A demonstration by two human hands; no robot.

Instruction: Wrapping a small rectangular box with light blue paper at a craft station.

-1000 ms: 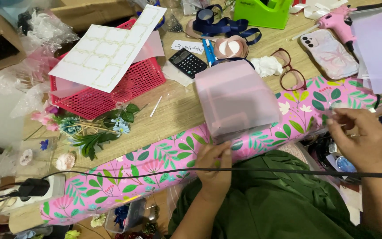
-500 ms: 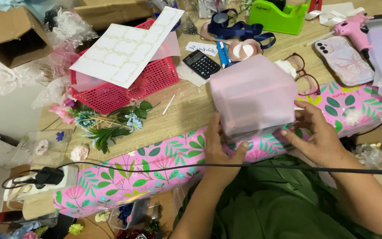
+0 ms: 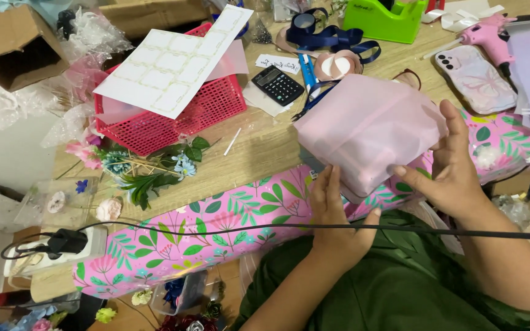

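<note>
A box wrapped in pale pink paper point(image 3: 369, 132) is tilted up off the wooden table point(image 3: 259, 150). My left hand point(image 3: 337, 216) presses against its near lower-left edge. My right hand point(image 3: 452, 167) grips its right side, thumb on the front, fingers up the side. Beneath the box lies a long roll of pink gift wrap with a green leaf print point(image 3: 216, 224) along the table's near edge.
A black cable point(image 3: 265, 228) runs across in front of me to a plug in a power strip point(image 3: 62, 244). A red basket point(image 3: 173, 110) with a sticker sheet, artificial flowers point(image 3: 142, 168), calculator point(image 3: 280, 84), green tape dispenser point(image 3: 384, 18), phone point(image 3: 475, 68), pink glue gun point(image 3: 489, 34), cardboard box point(image 3: 13, 43).
Both hands came together onto the pink box and lifted its near edge, tilting it. My right hand left the far right of the roll; the view shifted left.
</note>
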